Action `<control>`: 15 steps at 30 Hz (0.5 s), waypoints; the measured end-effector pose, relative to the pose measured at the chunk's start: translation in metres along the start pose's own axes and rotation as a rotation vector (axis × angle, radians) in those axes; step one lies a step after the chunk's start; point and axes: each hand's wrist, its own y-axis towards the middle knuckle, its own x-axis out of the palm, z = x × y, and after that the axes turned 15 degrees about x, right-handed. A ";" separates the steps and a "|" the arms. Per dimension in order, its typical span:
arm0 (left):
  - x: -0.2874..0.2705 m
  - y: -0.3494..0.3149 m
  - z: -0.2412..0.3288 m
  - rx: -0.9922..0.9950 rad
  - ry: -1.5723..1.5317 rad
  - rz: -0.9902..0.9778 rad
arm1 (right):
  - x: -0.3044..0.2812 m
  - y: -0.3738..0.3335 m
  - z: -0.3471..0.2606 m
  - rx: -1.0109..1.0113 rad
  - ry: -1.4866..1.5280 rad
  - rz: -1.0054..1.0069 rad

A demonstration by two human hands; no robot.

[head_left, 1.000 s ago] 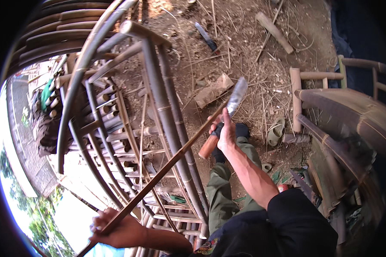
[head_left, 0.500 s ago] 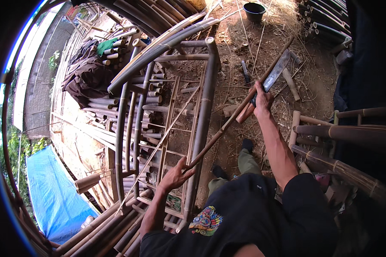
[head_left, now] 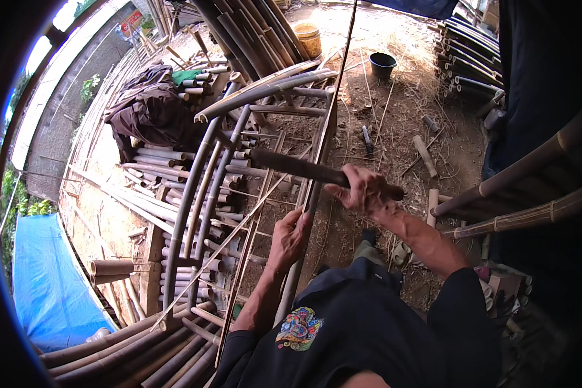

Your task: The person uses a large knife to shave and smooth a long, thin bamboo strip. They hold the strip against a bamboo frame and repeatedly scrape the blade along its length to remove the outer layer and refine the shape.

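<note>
Beside the bamboo frame [head_left: 288, 110], long strip [head_left: 313, 196] now stands steeper, no longer slanted between both hands; dark tool [head_left: 297, 166], right hand [head_left: 366, 189] clenched round it, crosses strip's line, contact unclear; left hand [head_left: 288, 240], closed round strip, now seems to steady it alone, leaving tool hand independent

The place can be recognised as a bamboo-furniture workshop in a partly open yard. The craft is indicated by a chair-like bamboo frame [head_left: 288, 110] and by cut bamboo poles [head_left: 158, 163] piled beside it; another pole stack [head_left: 467, 58] is kept at the upper right. The earth floor [head_left: 401, 132] is littered with dry shavings [head_left: 423, 55] and offcuts [head_left: 424, 155]. At the left, a blue tarpaulin [head_left: 52, 291] is spread, and the yard is bounded by a grey wall [head_left: 64, 123].
</note>
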 end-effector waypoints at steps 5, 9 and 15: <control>-0.013 -0.033 -0.001 0.060 0.163 0.162 | 0.005 -0.019 -0.046 0.005 0.029 -0.089; -0.016 -0.047 -0.004 0.073 0.140 0.237 | 0.018 -0.037 -0.060 -0.138 0.132 -0.065; -0.012 -0.065 -0.005 0.022 0.135 0.229 | 0.012 0.011 -0.041 0.021 0.048 -0.032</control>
